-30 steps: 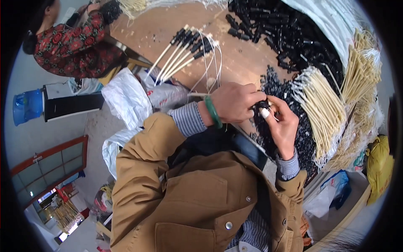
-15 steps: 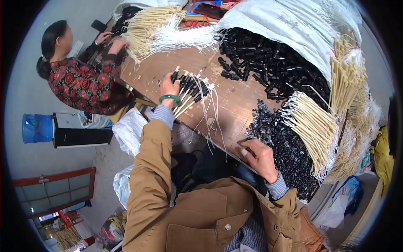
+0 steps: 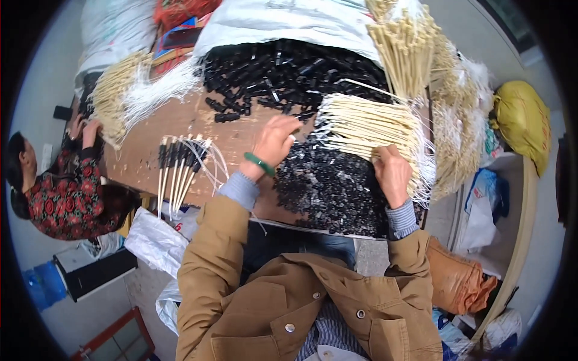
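Note:
My left hand [image 3: 276, 141], wearing a green bangle [image 3: 259, 163], is over the table beside the heap of black tubular fittings [image 3: 289, 75]. Its fingers are bent together near a loose fitting; whatever they hold is hidden. My right hand [image 3: 394, 175] pinches at the near edge of a bundle of thin cream sticks with white string ends [image 3: 370, 123]. Below both hands spreads a pile of small dark clips [image 3: 331, 186]. To the left, several sticks carrying black fittings [image 3: 174, 159] lie side by side, their white strings trailing right.
A white sack [image 3: 289, 24] rises behind the fittings. More stick bundles [image 3: 403, 54] stand at the far right, and another [image 3: 117, 90] lies far left. A co-worker in a floral top [image 3: 66, 195] sits at the left end. The table's near edge [image 3: 301, 227] runs before me.
My left hand has left the sticks with fittings and moved right to the black heap. My right hand has moved from the clips' edge to the stick bundle. The view has turned right.

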